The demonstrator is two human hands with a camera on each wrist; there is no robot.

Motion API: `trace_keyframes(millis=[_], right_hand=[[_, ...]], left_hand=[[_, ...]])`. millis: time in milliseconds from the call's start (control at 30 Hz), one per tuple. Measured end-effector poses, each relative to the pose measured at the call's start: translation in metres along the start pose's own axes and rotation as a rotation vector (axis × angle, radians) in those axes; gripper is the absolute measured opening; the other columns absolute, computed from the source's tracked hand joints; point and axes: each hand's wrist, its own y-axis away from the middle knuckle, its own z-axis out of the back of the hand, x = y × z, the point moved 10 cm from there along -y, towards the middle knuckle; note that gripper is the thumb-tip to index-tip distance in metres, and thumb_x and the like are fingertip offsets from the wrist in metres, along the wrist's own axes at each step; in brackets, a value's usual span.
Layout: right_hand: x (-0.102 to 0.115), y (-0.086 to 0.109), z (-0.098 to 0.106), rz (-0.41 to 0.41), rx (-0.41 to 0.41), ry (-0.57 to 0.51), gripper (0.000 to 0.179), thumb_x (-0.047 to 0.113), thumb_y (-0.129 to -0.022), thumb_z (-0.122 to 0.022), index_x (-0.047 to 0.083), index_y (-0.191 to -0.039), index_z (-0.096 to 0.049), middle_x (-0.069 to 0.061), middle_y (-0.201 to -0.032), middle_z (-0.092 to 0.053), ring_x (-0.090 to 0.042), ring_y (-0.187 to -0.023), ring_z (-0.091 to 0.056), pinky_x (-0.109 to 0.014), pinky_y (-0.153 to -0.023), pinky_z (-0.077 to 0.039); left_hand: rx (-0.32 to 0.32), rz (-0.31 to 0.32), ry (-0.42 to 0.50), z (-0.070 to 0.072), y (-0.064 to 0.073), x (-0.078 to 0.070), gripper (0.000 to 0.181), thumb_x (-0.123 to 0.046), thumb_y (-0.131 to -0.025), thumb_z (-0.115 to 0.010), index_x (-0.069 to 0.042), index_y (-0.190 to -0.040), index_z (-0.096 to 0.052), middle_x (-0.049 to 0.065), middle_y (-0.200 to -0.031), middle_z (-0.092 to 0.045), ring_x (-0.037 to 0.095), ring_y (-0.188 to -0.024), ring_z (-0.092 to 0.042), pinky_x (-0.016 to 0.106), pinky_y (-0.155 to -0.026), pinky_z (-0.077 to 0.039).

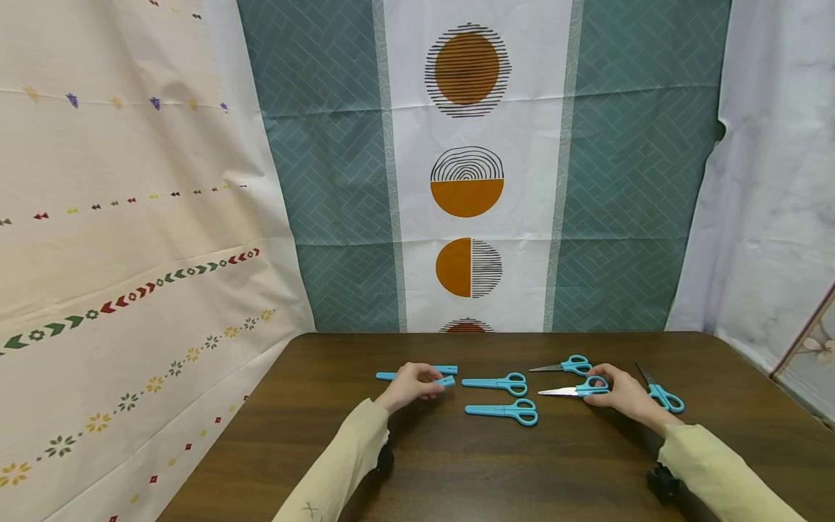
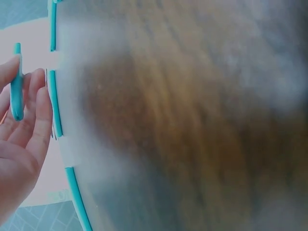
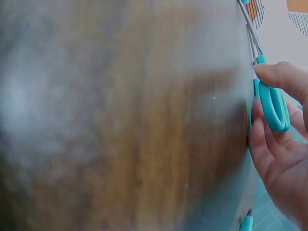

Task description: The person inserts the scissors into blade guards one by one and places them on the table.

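My left hand (image 1: 407,384) pinches a turquoise scissors cover (image 1: 446,381) between thumb and fingers, just over the tabletop. In the left wrist view the cover (image 2: 17,82) is seen edge-on, and the other fingers stretch out behind it. My right hand (image 1: 622,395) holds a pair of turquoise-handled scissors (image 1: 583,390) by the finger loops. Its bare blades point left. In the right wrist view the thumb presses on the handle (image 3: 270,103). Between the hands lie two covered pairs, the rear scissors (image 1: 505,383) and the front scissors (image 1: 502,411).
Behind the right hand lie uncovered scissors (image 1: 567,366), blades leftward. Another uncovered pair (image 1: 664,397) is to its right, tips pointing away. Turquoise covers (image 1: 385,375) lie beside and behind the left hand. Cloth (image 1: 339,181) hangs behind the brown table (image 1: 450,478).
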Motion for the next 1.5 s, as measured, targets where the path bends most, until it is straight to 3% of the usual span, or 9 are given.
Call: trace_keyframes(millis=[200, 333, 567, 667, 867, 1100, 1300, 1500], right_hand=[[-0.003, -0.001, -0.005, -0.015, 0.059, -0.272, 0.053, 0.005, -0.075, -0.073, -0.012, -0.113, -0.040, -0.012, -0.080, -0.058, -0.024, -0.065, -0.061, -0.034, -0.053, -0.050], [-0.001, -0.001, -0.005, -0.005, 0.081, -0.362, 0.051, 0.001, -0.077, -0.070, -0.013, -0.114, -0.037, -0.017, -0.075, -0.061, -0.026, -0.064, -0.063, -0.035, -0.053, -0.051], [-0.009, 0.000, -0.009, -0.086, 0.121, -0.450, 0.052, 0.008, -0.082, -0.067, -0.010, -0.118, -0.033, -0.018, -0.075, -0.063, -0.026, -0.067, -0.063, -0.032, -0.054, -0.050], [-0.012, 0.001, -0.012, -0.116, 0.157, -0.518, 0.054, 0.010, -0.085, -0.064, -0.011, -0.121, -0.028, -0.019, -0.082, -0.064, -0.024, -0.069, -0.062, -0.030, -0.055, -0.049], [-0.011, 0.003, -0.016, -0.128, 0.231, -0.672, 0.052, 0.010, -0.091, -0.055, -0.013, -0.121, -0.018, -0.020, -0.096, -0.063, -0.014, -0.067, -0.056, -0.025, -0.056, -0.046], [-0.001, 0.005, -0.017, -0.124, 0.293, -0.810, 0.045, 0.007, -0.096, -0.044, -0.013, -0.119, -0.011, -0.019, -0.097, -0.062, -0.010, -0.064, -0.053, -0.022, -0.054, -0.042], [0.003, 0.005, -0.018, -0.117, 0.297, -0.827, 0.038, 0.007, -0.098, -0.038, -0.013, -0.117, -0.012, -0.017, -0.095, -0.063, -0.010, -0.065, -0.052, -0.022, -0.056, -0.044], [0.006, 0.003, -0.017, -0.112, 0.294, -0.865, 0.031, 0.008, -0.099, -0.035, -0.012, -0.115, -0.017, -0.017, -0.093, -0.062, -0.012, -0.065, -0.052, -0.023, -0.056, -0.044]], left_hand=[[0.004, -0.015, 0.017, 0.002, 0.002, -0.005, 0.018, -0.008, -0.083, -0.066, 0.003, -0.097, -0.064, 0.008, -0.084, -0.062, 0.028, -0.061, -0.061, 0.039, -0.055, -0.050], [0.017, -0.035, 0.016, 0.002, 0.006, -0.016, 0.018, -0.005, -0.084, -0.065, 0.005, -0.098, -0.063, 0.013, -0.082, -0.061, 0.026, -0.054, -0.055, 0.044, -0.052, -0.047], [0.035, -0.022, 0.034, 0.006, 0.019, -0.041, 0.022, -0.007, -0.086, -0.063, 0.005, -0.104, -0.063, 0.016, -0.098, -0.061, 0.021, -0.067, -0.051, 0.030, -0.056, -0.046], [0.035, -0.028, 0.060, 0.007, 0.021, -0.045, 0.023, -0.006, -0.086, -0.062, 0.006, -0.105, -0.063, 0.016, -0.100, -0.061, 0.019, -0.061, -0.047, 0.026, -0.053, -0.043], [0.039, -0.050, 0.130, 0.008, 0.016, -0.039, 0.023, -0.004, -0.086, -0.061, 0.007, -0.106, -0.062, 0.017, -0.085, -0.060, 0.013, -0.048, -0.034, 0.023, -0.045, -0.033], [0.016, -0.052, 0.163, 0.010, 0.006, -0.014, 0.023, -0.013, -0.087, -0.062, -0.003, -0.107, -0.064, 0.012, -0.064, -0.048, 0.014, -0.044, -0.032, 0.025, -0.042, -0.030], [0.008, -0.060, 0.205, 0.013, 0.011, -0.021, 0.024, -0.011, -0.085, -0.064, -0.001, -0.106, -0.064, 0.007, -0.057, -0.045, 0.014, -0.042, -0.033, 0.026, -0.041, -0.031], [-0.022, -0.024, 0.214, 0.016, 0.011, -0.019, 0.024, -0.016, -0.083, -0.067, -0.004, -0.104, -0.067, 0.020, -0.059, -0.048, 0.014, -0.042, -0.039, 0.026, -0.040, -0.035]])
